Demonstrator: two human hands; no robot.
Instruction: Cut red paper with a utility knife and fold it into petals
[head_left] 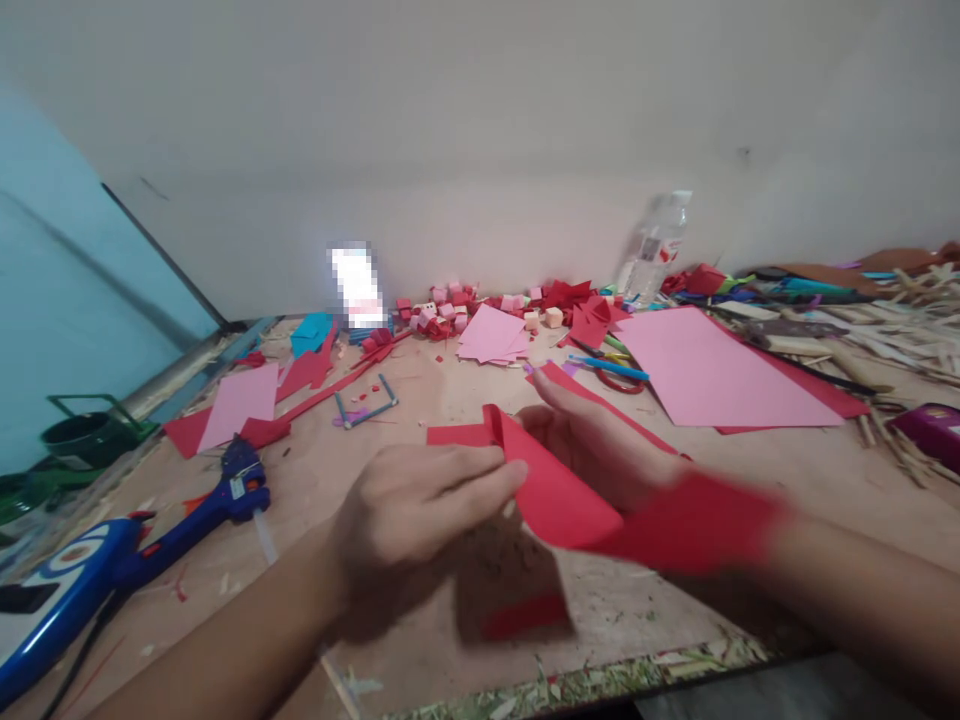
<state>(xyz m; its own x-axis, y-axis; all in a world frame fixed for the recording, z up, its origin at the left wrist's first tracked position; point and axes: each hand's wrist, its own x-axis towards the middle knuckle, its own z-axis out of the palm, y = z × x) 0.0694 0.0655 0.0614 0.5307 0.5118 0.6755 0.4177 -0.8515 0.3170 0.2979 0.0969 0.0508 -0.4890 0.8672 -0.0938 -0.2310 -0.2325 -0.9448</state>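
Both my hands hold a folded red paper sheet (pixel 551 490) just above the wooden worktable (pixel 420 400). My left hand (pixel 420 505) pinches the sheet's left edge, fingers pressed together. My right hand (pixel 592 445) lies behind the sheet with its fingers closed on the fold. The sheet's right end is smeared by motion. A small red paper strip (pixel 525 615) lies on the table below my hands.
A blue glue gun (pixel 187 515) lies at the left. Pink sheets (pixel 712 375), red scraps, small foam cubes (pixel 450 305), scissors (pixel 611 372), a plastic bottle (pixel 658 245) and wooden sticks (pixel 900 330) crowd the back and right. A green pot (pixel 82 435) sits off the left edge.
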